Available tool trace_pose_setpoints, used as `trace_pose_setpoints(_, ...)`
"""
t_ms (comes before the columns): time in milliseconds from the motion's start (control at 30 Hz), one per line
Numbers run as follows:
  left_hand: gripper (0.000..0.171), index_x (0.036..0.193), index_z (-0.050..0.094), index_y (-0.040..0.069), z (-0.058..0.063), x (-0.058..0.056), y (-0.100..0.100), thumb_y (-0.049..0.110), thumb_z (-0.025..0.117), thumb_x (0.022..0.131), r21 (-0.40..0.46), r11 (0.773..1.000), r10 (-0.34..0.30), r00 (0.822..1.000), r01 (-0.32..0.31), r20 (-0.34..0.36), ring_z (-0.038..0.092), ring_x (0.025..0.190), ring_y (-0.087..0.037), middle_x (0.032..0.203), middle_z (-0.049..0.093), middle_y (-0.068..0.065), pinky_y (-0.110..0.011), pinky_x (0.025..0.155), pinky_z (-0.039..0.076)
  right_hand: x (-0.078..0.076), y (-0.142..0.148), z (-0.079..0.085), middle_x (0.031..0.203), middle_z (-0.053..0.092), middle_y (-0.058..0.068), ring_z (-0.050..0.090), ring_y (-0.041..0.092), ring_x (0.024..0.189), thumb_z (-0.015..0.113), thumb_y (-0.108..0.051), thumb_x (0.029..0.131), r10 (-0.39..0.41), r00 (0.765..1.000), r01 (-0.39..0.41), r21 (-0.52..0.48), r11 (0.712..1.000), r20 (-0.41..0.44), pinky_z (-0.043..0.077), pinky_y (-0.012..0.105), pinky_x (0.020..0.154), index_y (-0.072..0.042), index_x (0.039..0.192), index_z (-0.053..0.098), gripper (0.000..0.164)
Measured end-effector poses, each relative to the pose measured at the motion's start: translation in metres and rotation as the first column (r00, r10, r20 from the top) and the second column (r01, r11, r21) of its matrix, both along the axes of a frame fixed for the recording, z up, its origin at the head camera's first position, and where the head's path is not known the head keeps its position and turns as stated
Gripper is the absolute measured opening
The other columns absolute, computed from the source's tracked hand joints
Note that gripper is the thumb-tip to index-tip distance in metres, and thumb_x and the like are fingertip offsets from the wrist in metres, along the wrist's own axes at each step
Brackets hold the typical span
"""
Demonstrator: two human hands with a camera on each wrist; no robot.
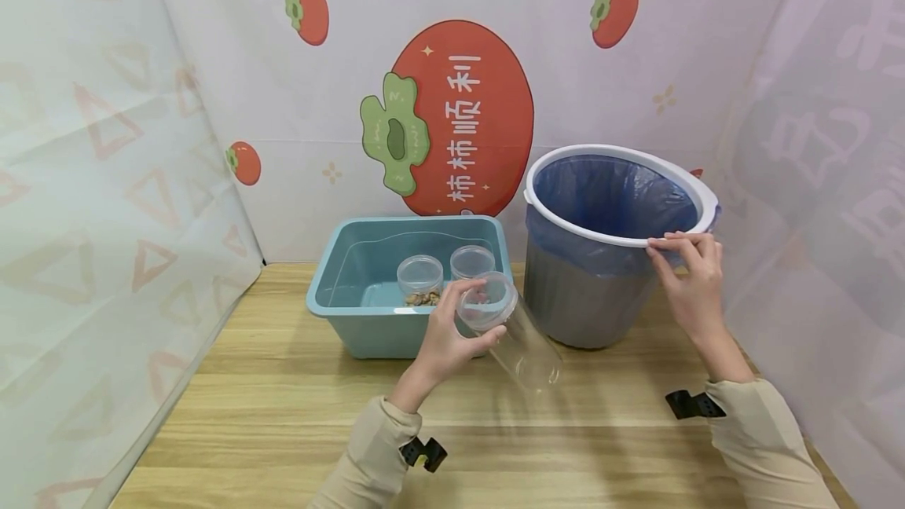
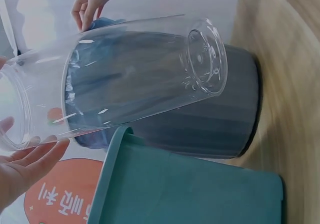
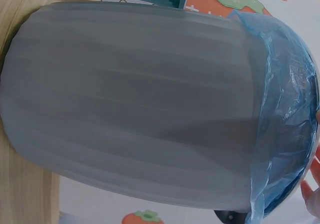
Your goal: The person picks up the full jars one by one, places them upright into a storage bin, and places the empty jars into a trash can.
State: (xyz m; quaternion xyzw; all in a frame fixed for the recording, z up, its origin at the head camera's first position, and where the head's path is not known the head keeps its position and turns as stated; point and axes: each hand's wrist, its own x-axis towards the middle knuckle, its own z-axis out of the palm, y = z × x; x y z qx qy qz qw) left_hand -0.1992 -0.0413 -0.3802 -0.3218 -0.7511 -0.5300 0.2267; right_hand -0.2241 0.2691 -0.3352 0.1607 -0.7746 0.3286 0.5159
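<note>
A clear plastic jar (image 1: 526, 348) tilts over the table, its base pointing down to the right, with nothing visible inside. My left hand (image 1: 452, 336) grips it around the ringed upper end, thumb on one side and fingers on the other. In the left wrist view that hand (image 2: 30, 169) is partly cut off at the edge. My right hand (image 1: 689, 277) pinches the white rim (image 1: 608, 238) of a grey trash bin (image 1: 587, 305) lined with a blue bag (image 1: 608, 191). Only fingertips (image 3: 314, 171) of it appear in the right wrist view.
Left of the bin stands a teal basin (image 1: 375, 336). Inside it are a clear jar (image 1: 420, 277) holding brown pieces and another clear jar (image 1: 472, 259), partly hidden by my left hand. A printed cloth (image 1: 566, 85) hangs behind the wooden table (image 1: 283, 415).
</note>
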Motion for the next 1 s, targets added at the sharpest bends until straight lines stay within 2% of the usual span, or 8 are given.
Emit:
trace_pose_setpoints(133, 0.058, 0.119, 0.047, 0.008, 0.006, -0.001, -0.003, 0.018, 0.074, 0.068, 0.021, 1.0, 0.02, 1.0, -0.02, -0.002, 0.049, 0.097, -0.019, 0.11, 0.049, -0.009, -0.036, 0.08, 0.045, 0.0, 0.0, 0.0, 0.09, 0.052, 0.024, 0.046, 0.03, 0.09, 0.068, 0.018, 0.063, 0.001, 1.0, -0.001, 0.0, 1.0, 0.004, 0.024, 0.022, 0.084, 0.007, 0.084, 0.065, 0.023)
trace_pose_setpoints(267, 0.059, 0.12, 0.047, 0.006, 0.014, -0.002, -0.006, 0.013, 0.074, 0.068, 0.047, 0.999, 0.013, 1.0, -0.013, -0.009, 0.05, 0.093, -0.022, 0.107, 0.049, -0.011, -0.035, 0.072, 0.049, -0.001, 0.0, 0.0, 0.09, 0.052, 0.023, 0.046, 0.03, 0.091, 0.068, 0.017, 0.063, 0.001, 1.0, -0.001, -0.001, 1.0, 0.008, 0.025, 0.023, 0.084, 0.007, 0.084, 0.065, 0.024)
trace_pose_setpoints(367, 0.058, 0.12, 0.047, 0.006, 0.021, -0.004, -0.008, 0.013, 0.073, 0.069, 0.063, 0.998, 0.013, 1.0, -0.012, -0.017, 0.051, 0.094, -0.023, 0.108, 0.049, -0.012, -0.034, 0.071, 0.05, -0.001, 0.0, 0.0, 0.091, 0.052, 0.024, 0.046, 0.031, 0.091, 0.068, 0.017, 0.063, 0.003, 1.0, -0.003, 0.0, 1.0, 0.004, 0.025, 0.023, 0.084, 0.007, 0.084, 0.065, 0.024)
trace_pose_setpoints(533, 0.057, 0.12, 0.046, 0.007, 0.034, -0.007, -0.01, 0.028, 0.07, 0.073, 0.077, 0.997, 0.025, 0.999, -0.022, -0.041, 0.052, 0.098, -0.02, 0.111, 0.049, -0.011, -0.031, 0.071, 0.05, -0.001, 0.001, 0.0, 0.09, 0.052, 0.024, 0.046, 0.029, 0.09, 0.068, 0.018, 0.063, 0.008, 1.0, -0.008, -0.002, 1.0, -0.004, 0.024, 0.022, 0.084, 0.007, 0.084, 0.065, 0.023)
trace_pose_setpoints(733, 0.067, 0.119, 0.046, 0.003, 0.055, -0.011, -0.01, 0.05, 0.063, 0.074, 0.099, 0.995, 0.028, 0.998, -0.022, -0.064, 0.053, 0.097, -0.022, 0.113, 0.049, -0.012, -0.034, 0.073, 0.051, -0.001, 0.002, 0.0, 0.09, 0.052, 0.024, 0.047, 0.021, 0.091, 0.068, 0.018, 0.063, 0.013, 1.0, -0.013, -0.003, 1.0, -0.017, 0.024, 0.022, 0.085, 0.007, 0.083, 0.065, 0.024)
trace_pose_setpoints(867, 0.068, 0.117, 0.045, -0.006, 0.068, -0.014, -0.01, 0.044, 0.064, 0.075, 0.125, 0.992, 0.008, 0.994, 0.006, -0.112, 0.054, 0.097, -0.032, 0.111, 0.048, -0.022, -0.041, 0.073, 0.05, -0.002, 0.002, -0.001, 0.09, 0.052, 0.023, 0.046, 0.017, 0.093, 0.069, 0.018, 0.062, 0.011, 1.0, -0.011, -0.006, 1.0, -0.008, 0.024, 0.022, 0.084, 0.006, 0.083, 0.065, 0.024)
trace_pose_setpoints(1000, 0.068, 0.117, 0.046, -0.005, 0.082, -0.017, -0.01, 0.046, 0.063, 0.075, 0.132, 0.991, 0.032, 0.982, -0.008, -0.184, 0.054, 0.096, -0.028, 0.11, 0.049, -0.021, -0.038, 0.072, 0.05, -0.002, 0.002, -0.001, 0.09, 0.052, 0.023, 0.047, 0.026, 0.091, 0.069, 0.018, 0.062, 0.006, 1.0, -0.006, -0.004, 1.0, -0.002, 0.024, 0.022, 0.084, 0.006, 0.082, 0.065, 0.024)
